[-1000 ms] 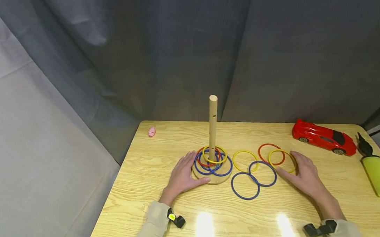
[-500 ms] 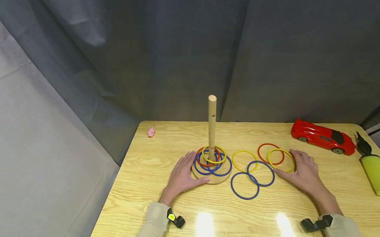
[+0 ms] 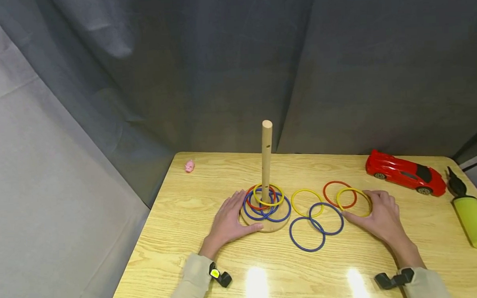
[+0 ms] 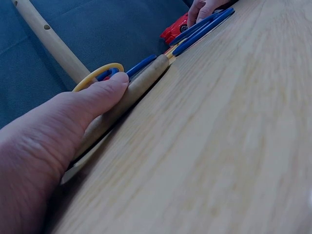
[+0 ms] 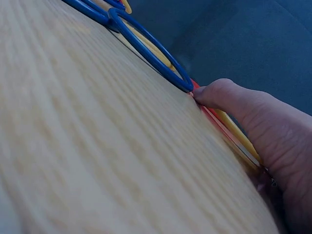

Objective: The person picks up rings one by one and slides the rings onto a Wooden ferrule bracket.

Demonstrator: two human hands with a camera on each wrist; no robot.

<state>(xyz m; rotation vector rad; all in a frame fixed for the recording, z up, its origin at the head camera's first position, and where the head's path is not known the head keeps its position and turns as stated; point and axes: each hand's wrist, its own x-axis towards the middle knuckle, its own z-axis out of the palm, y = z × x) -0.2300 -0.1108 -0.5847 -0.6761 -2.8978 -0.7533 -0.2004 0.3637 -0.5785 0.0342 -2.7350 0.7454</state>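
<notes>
My left hand [image 3: 227, 219] grips the left side of a round wooden base [image 3: 280, 224], its thumb along the front rim, also seen in the left wrist view. An upright wooden peg [image 3: 267, 156] rises from the base. Blue rings [image 3: 289, 208], a red ring and a yellow ring [image 3: 277, 185] lie around it. My right hand [image 3: 383, 216] is spread at the right side of another yellow ring [image 3: 352, 189], which overlaps a red ring [image 3: 332, 182]. In the right wrist view its thumb [image 5: 224, 95] touches the edge of a blue ring [image 5: 146, 51]; its other fingers are mostly hidden.
Between the hands lie another yellow ring [image 3: 299, 191] and a second blue ring [image 3: 294, 241], partly overlapping. A red toy car [image 3: 405, 171] and a green hand pump [image 3: 475, 222] stand at the right. A small pink pig [image 3: 189, 166] sits far left. A dark curtain [image 3: 220, 79] hangs behind the table.
The right thumb has shifted slightly left, and the blue ring by it has slid a little left. My left hand and the base have stayed in place.
</notes>
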